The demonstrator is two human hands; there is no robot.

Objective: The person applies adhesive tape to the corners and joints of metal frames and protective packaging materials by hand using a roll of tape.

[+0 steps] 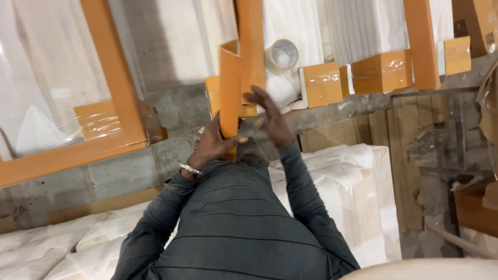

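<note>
My left hand, with a metal bangle at the wrist, grips the lower end of a long folded orange cardboard corner strip and holds it upright in front of me. Beside the strip on its right is my right hand, fingers spread; I cannot tell whether it touches the cardboard. Both arms are in dark striped sleeves. Behind the strip stands a white wrapped panel with an orange cardboard edge.
A roll of clear tape rests on wrapped white panels with orange corner caps. A large plastic-wrapped panel with an orange frame leans at the left. White wrapped bundles lie below my arms. Wooden boards lie at the right.
</note>
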